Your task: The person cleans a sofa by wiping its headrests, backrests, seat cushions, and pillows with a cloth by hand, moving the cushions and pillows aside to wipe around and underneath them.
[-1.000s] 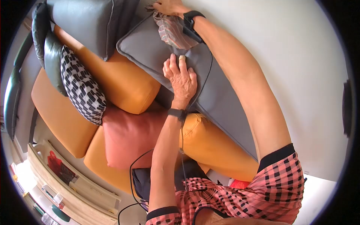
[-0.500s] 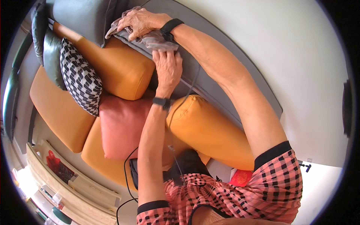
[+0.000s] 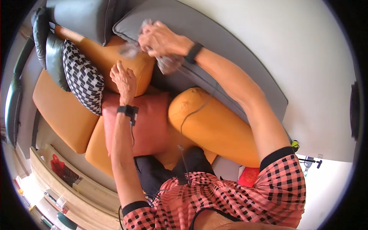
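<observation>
Pale wall (image 3: 303,50) fills the right of the frame, with a big grey cushion (image 3: 218,46) up against it. Compared to half a second ago, the left hand (image 3: 123,81) is off the cloth (image 3: 169,64) and now over the orange bolster (image 3: 105,55), fingers loosely bent, nothing in them that I can see. So I'd say handling the cloth is all on the right hand (image 3: 163,40) now, upper middle of the frame, fingers curled around the bunched fabric. Blur smears both, so can't tell if the cloth touches anything underneath. Left palm's hidden too.
</observation>
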Motion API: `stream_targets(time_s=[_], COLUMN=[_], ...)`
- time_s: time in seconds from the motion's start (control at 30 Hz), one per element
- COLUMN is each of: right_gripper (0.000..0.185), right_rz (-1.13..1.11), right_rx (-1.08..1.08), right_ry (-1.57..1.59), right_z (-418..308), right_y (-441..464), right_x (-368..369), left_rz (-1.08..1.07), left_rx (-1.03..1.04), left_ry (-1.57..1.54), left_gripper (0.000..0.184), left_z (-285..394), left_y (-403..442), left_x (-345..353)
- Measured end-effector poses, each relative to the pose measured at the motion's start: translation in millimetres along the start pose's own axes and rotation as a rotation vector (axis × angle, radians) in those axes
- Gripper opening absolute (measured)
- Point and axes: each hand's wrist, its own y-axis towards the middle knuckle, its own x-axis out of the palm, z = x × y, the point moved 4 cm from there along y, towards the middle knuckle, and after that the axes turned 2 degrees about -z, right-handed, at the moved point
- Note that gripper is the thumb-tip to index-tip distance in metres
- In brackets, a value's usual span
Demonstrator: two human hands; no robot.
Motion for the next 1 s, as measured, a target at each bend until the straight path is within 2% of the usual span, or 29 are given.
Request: stream_targets(time_s=[0.13, 0.27, 0.33, 0.4, 0.6, 0.7, 0.77, 0.87, 0.97, 1.0], right_gripper=[0.010, 0.014, 0.014, 0.013, 0.013, 0.018, 0.023, 0.026, 0.029, 0.029], right_rz=[0.007, 0.072, 0.121, 0.162, 0.189, 0.054, 0.051, 0.231, 0.471, 0.469], right_rx=[0.073, 0.252, 0.319, 0.356, 0.432, 0.514, 0.480, 0.478, 0.563, 0.547], right_ry=[0.039, 0.060, 0.037, -0.024, -0.032, 0.021, -0.003, 0.160, 0.270, 0.161], right_z=[-18, -18, -15, -14, 2, 37, 63, 106, 95, 90], right_y=[-109, -215, -246, -258, -221, -178, -140, -70, -11, 0], right_x=[-41, -83, -90, -87, -78, -68, -61, -46, -58, -49], left_rz=[-0.009, -0.154, -0.251, -0.233, -0.232, -0.229, -0.244, -0.304, -0.254, -0.257], left_rx=[0.012, 0.016, 0.019, 0.007, 0.010, 0.008, -0.001, -0.020, 0.007, 0.006], left_ry=[0.059, 0.141, 0.136, 0.113, 0.075, 0.073, 0.059, 0.058, 0.052, 0.061], left_gripper=[0.052, 0.052, 0.052, 0.053, 0.051, 0.049, 0.048, 0.048, 0.047, 0.047], left_z=[-3, -12, -22, -21, -28, -32, -35, -36, -42, -43], left_y=[29, 34, 30, 30, 27, 29, 29, 32, 30, 30], left_x=[24, 48, 63, 64, 75, 79, 79, 80, 87, 87])
